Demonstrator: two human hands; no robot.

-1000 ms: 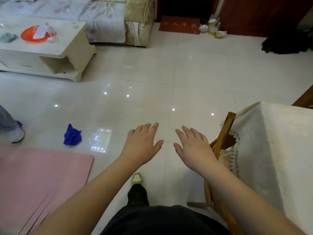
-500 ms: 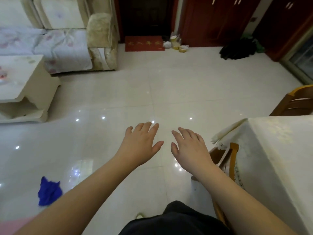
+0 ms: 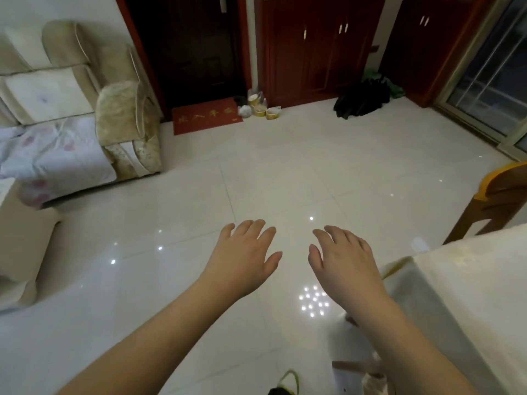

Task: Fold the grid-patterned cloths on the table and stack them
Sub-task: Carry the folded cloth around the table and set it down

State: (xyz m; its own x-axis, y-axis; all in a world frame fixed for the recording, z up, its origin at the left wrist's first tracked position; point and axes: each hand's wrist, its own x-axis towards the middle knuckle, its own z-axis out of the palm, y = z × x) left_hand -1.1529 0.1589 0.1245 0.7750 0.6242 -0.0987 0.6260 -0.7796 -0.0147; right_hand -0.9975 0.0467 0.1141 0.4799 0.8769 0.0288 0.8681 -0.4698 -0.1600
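Note:
My left hand (image 3: 245, 256) and my right hand (image 3: 343, 259) are stretched out side by side over the shiny tiled floor, palms down, fingers relaxed and spread, holding nothing. At the right edge a table under a cream tablecloth (image 3: 467, 295) shows only its near corner. No grid-patterned cloth appears in this view.
A wooden chair (image 3: 496, 201) stands behind the table at the right. A beige sofa (image 3: 122, 121) with a floral cover and a white coffee table (image 3: 20, 252) fill the left. Far off lie a red doormat (image 3: 206, 116), small pots (image 3: 261, 108) and a dark bundle (image 3: 360, 99).
The view has swung up and to the right: the blue rag and pink mat have left the frame, the doors and cabinets have come in. Both hands keep the same outstretched pose.

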